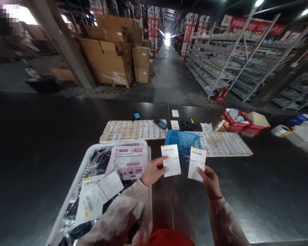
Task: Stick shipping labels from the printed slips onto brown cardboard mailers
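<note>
My left hand [155, 170] pinches a white printed paper slip [175, 160] with a barcode and a small yellow mark at its top. A similar slip [197, 159] is gripped in my right hand [210, 180], thumb on its front. Both slips are held up apart from each other, in front of a small blue plastic basket [168, 136]. Under my left forearm stands a white plastic basket [88, 153] with dark items in clear plastic wrap. On top of those lie a pink-and-white printed sheet [128, 160] and more barcode slips [92, 198].
Boards of barcode labels [128, 131] [223, 143] lie across the dark table [246, 191]. Beyond them are a handheld scanner [137, 114], a black device [189, 125] and small white papers [175, 125]. Red bins [237, 125] stand at right. Stacked cartons [107, 61] and shelving [220, 58] are behind.
</note>
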`<state>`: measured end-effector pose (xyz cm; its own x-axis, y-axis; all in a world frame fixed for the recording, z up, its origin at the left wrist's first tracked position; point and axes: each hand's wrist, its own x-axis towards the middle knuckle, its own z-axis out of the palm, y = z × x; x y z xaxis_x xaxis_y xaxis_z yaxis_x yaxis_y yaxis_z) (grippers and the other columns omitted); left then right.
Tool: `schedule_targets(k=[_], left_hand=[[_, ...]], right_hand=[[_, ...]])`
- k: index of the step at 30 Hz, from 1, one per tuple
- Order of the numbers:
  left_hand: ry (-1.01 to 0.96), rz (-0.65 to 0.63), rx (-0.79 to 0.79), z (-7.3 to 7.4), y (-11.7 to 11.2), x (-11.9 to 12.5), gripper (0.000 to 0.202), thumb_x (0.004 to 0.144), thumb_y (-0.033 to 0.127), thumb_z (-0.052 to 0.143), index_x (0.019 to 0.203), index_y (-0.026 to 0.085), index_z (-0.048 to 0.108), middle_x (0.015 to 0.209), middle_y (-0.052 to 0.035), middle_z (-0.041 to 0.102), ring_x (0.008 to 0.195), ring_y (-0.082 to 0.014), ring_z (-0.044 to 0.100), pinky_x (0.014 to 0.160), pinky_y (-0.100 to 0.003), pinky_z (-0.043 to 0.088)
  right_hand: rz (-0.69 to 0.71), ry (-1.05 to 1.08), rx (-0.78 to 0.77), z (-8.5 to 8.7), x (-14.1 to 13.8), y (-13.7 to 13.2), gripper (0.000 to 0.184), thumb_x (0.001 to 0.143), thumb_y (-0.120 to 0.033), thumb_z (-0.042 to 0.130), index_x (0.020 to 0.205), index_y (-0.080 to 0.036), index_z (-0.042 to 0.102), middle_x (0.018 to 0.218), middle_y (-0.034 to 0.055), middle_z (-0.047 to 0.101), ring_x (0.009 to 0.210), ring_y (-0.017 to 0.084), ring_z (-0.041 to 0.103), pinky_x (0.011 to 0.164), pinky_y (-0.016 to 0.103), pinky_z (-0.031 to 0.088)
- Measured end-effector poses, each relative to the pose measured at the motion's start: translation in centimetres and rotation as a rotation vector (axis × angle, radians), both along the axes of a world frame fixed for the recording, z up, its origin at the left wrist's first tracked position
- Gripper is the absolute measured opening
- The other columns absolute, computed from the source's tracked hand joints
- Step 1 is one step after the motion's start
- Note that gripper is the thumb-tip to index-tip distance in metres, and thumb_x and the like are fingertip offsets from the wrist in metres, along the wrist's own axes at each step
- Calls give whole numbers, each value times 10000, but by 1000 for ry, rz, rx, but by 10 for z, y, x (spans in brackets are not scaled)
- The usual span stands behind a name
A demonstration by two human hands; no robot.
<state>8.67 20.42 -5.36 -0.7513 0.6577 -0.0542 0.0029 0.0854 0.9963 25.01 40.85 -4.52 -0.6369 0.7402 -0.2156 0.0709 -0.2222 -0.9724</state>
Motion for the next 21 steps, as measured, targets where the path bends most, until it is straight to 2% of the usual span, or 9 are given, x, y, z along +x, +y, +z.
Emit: schedule_targets(k=[10, 14, 21], left_hand=[[37, 7, -37, -1, 1, -1, 488, 697, 129, 631, 1184, 126, 664, 973, -68, 769, 851, -205, 714, 794, -305, 569], [39, -3, -30, -5, 1, -1, 488, 700, 138, 611, 1185, 123, 664, 992, -79, 763, 879, -213, 711, 815, -310, 562], [118, -37, -79, -10, 3, 2, 466, 720, 158, 591, 1177, 119, 670, 913, -71, 759, 808, -206, 699, 773, -312, 547]], right_hand=[[18, 0, 9, -2, 0, -2, 467, 551, -521, 868, 836, -190, 702, 868, 67, 754, 686, 223, 654, 611, 338, 515], [103, 3, -1, -5, -5, -10, 450, 630, -528, 827, 898, -191, 695, 842, 68, 748, 687, 229, 651, 620, 347, 509], [222, -32, 134, -10, -19, -26, 453, 682, -581, 769, 909, -196, 695, 877, 64, 736, 744, 226, 628, 671, 346, 493]])
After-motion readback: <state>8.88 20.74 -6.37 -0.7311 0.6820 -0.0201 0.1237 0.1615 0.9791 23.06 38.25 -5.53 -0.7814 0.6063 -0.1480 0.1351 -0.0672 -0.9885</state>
